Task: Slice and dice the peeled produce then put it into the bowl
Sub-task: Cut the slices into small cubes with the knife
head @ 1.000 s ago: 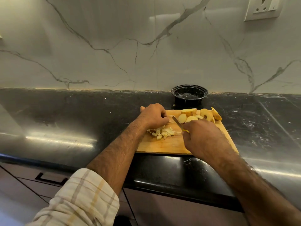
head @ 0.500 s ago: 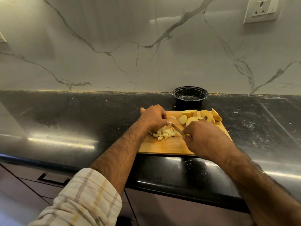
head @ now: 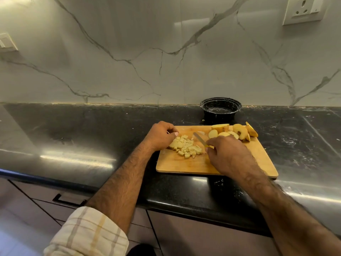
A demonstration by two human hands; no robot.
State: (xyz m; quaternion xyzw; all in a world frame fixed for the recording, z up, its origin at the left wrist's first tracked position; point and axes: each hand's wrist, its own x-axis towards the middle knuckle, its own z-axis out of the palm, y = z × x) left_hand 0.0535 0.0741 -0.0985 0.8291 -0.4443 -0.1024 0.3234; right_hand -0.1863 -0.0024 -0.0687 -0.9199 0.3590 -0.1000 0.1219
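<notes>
The person's two forearms are bare and covered with dark hair, and both end in bare hands without rings, watch or gloves. The left hand shows short, pale fingernails at the fingertips. The left arm wears a cream cotton shirt sleeve with a loose check of thin grey-brown and yellow lines, rolled back into a thick cuff below the elbow. The right hand and its forearm show no sleeve within the frame.

Home kitchen, black stone counter, marble backsplash, wall socket
</notes>
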